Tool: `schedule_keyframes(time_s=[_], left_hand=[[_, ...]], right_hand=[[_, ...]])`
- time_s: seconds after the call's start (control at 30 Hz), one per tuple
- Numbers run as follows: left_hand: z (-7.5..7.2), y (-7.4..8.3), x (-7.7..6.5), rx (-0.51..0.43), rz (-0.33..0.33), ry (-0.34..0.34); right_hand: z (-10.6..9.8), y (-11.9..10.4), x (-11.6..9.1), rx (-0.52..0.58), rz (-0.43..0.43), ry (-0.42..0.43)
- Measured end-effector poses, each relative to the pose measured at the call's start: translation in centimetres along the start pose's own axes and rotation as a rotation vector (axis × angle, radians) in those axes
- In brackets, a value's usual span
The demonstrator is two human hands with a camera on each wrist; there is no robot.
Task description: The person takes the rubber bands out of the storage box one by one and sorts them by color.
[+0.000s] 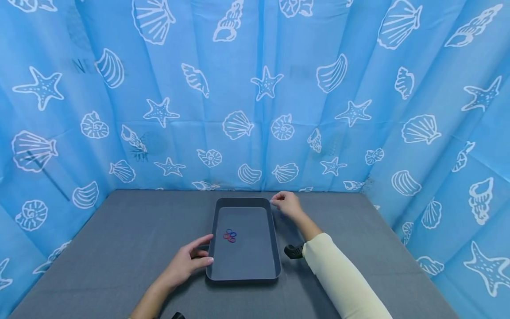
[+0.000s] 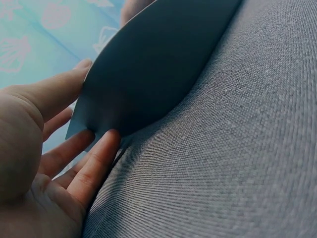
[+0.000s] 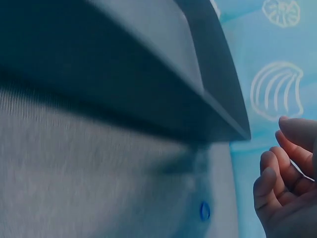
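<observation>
A shallow dark grey tray (image 1: 243,280) lies on the grey cloth, holding several small red and blue rings (image 1: 229,235) left of its middle. My left hand (image 1: 185,265) holds the tray by its left side. In the left wrist view the thumb (image 2: 69,87) lies at the rim, and fingertips (image 2: 111,141) touch lower down on the outer wall. Just beyond the tray's far right corner is my right hand (image 1: 287,203), fingers loosely bent, with nothing visible between them. One blue ring (image 3: 204,210) shows beyond the tray in the right wrist view, near this hand.
Grey cloth (image 1: 119,239) covers the table around the tray. A blue curtain (image 1: 255,97) with white shells and starfish hangs along the back and sides. A black device (image 1: 294,251) sits at the right wrist, beside the pale sleeve (image 1: 338,274).
</observation>
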State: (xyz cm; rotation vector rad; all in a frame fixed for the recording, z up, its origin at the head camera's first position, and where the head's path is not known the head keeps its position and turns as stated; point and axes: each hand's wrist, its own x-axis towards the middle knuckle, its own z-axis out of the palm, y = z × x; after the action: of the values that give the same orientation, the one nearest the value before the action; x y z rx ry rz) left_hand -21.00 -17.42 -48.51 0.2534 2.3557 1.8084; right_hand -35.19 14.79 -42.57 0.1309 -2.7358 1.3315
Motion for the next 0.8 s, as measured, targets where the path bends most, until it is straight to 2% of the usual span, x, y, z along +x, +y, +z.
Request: schedule_keyframes(time_s=[0.27,0.47,0.53,0.8], left_hand=[[0.0,-0.1,0.0,-0.013,-0.008,0.000],[-0.1,-0.2,0.1,-0.016,0.003,-0.003],[-0.1,-0.2,0.0,-0.019,0.003,-0.004],[0.0,0.0,0.1,-0.016,-0.008,-0.001]], right_hand=[[1.9,-2.2,-0.4,0.086,-0.022,-0.062],[3.2,-3.2,-0.8,0.115,-0.102,-0.120],[3.7,-3.3,-0.9,0.112,-0.135,-0.165],[5.0,-3.8,-1.5,0.094,-0.246,-0.437]])
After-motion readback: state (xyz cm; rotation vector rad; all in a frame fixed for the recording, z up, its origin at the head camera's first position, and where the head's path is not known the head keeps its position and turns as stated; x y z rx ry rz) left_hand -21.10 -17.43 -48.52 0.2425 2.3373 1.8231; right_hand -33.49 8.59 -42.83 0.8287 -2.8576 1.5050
